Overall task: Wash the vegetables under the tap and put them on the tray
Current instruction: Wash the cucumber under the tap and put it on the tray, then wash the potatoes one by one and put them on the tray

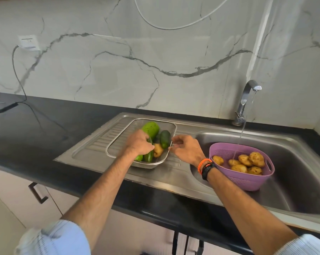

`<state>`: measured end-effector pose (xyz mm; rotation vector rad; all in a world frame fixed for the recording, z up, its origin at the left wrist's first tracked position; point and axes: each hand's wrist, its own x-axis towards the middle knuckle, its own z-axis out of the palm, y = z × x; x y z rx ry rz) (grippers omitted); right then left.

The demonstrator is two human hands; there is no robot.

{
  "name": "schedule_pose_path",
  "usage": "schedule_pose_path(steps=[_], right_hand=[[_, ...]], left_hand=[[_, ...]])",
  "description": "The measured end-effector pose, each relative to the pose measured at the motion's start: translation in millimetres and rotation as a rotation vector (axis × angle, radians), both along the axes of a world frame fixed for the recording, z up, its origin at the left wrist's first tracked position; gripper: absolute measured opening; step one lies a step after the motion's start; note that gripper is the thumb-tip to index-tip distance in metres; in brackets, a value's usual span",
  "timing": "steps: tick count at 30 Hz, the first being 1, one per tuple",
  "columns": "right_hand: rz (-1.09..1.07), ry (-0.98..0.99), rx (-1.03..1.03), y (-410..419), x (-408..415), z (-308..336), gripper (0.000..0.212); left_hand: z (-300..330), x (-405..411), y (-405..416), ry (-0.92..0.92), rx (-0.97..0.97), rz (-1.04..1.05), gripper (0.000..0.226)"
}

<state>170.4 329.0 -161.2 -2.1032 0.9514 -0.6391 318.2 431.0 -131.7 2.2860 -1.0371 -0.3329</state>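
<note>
A steel mesh tray [117, 140] sits on the sink's drainboard and holds a large light-green vegetable [150, 129], a dark cucumber [164, 138], a potato [158, 150] and more green ones. My left hand [138, 143] is inside the tray, fingers closed around a dark green vegetable [149, 156]. Just right of the tray's rim hovers my right hand [186, 150], fingers curled and apart, holding nothing. In the sink basin a purple basket [247, 181] holds several potatoes [255, 159]. The tap [244, 102] runs, and its stream falls into the basket.
Around the steel sink [293, 162] runs a black countertop [45, 129]. A black cable [17, 74] trails from a wall socket [28, 42] down across the counter's left part. A marble wall stands behind. Cabinet doors with a handle [38, 193] lie below.
</note>
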Motion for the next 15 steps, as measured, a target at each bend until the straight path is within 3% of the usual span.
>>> schedule_pose_path(steps=[2,4,15], right_hand=[[-0.005,0.007,-0.014,0,0,-1,0.035],[-0.003,0.008,-0.018,0,0,-1,0.036],[-0.077,-0.081,0.065,-18,-23,2,0.030]], left_hand=[[-7,5,1,-0.027,0.024,0.004,0.047],[-10,7,3,-0.032,0.025,0.008,0.060],[2,-18,-18,-0.069,-0.134,-0.071,0.059]])
